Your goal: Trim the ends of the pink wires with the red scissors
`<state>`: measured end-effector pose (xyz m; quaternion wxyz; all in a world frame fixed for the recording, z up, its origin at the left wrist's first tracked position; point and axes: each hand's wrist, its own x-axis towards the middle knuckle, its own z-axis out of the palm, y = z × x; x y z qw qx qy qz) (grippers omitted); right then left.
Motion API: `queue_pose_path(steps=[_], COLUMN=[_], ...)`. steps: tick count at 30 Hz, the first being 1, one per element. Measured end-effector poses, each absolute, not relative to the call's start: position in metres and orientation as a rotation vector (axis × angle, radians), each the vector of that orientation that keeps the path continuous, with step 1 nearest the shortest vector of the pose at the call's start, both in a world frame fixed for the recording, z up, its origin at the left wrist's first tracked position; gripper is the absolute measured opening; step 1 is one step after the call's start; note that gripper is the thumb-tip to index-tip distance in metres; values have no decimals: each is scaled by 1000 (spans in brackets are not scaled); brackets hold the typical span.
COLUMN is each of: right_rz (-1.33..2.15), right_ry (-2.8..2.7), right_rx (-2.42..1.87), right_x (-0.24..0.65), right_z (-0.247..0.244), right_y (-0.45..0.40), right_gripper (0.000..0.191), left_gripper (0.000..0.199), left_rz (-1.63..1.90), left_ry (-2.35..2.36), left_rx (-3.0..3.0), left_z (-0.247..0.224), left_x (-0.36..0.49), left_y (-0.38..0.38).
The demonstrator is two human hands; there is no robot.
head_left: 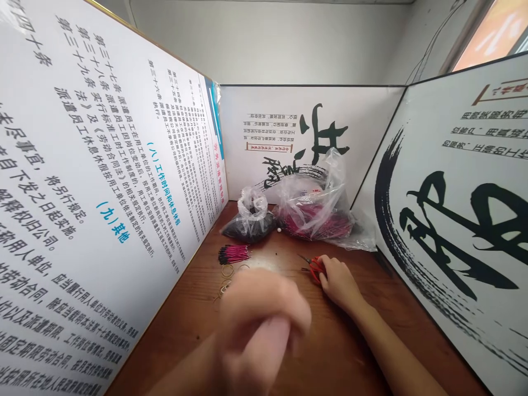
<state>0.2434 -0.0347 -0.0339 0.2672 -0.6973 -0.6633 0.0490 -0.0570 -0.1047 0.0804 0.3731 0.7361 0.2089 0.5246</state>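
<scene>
My left hand (264, 324) is raised close to the camera, blurred by motion. Its fingers are curled in and the thumb is folded against them; whatever they hold, if anything, is hidden. Farther off, my right hand (336, 280) rests on the wooden table, its fingers closed around the red handles of a pair of scissors (317, 269). The dark blades point left, away from the hand. Beyond my left hand lies a neat bundle of pink wires with black ends (234, 254). Several tan rubber bands (227, 270) lie just in front of it, partly covered by my left hand.
At the back of the table (272, 261) sit a clear bag of black pieces (249, 228) and a larger clear bag of pink wires (313, 217). A small white bead (279, 230) lies between them. Printed panels (256, 143) enclose the table on the left, back and right.
</scene>
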Motion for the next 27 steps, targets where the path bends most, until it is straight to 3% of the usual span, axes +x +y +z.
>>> queue_pose_path(steps=[4, 10, 13, 22, 27], right_rz=[153, 313, 394, 484, 533], right_ry=[-1664, -1463, -1414, -1415, -1473], right_rx=[-1801, -1538, -1425, -1317, -1298], right_x=[243, 215, 195, 178, 177], right_z=[-36, -42, -45, -40, -37], right_y=[-33, -35, -40, -48, -48], right_gripper=[30, 30, 29, 25, 24], left_gripper=[28, 12, 16, 20, 10], left_rz=[1299, 1177, 1079, 939, 878], left_ry=[688, 822, 779, 762, 793], left_rx=[1847, 1751, 1775, 1842, 1858], left_z=[89, 13, -7, -11, -13], left_x=[-9, 13, 17, 27, 28], left_y=[-39, -2, -4, -6, -2])
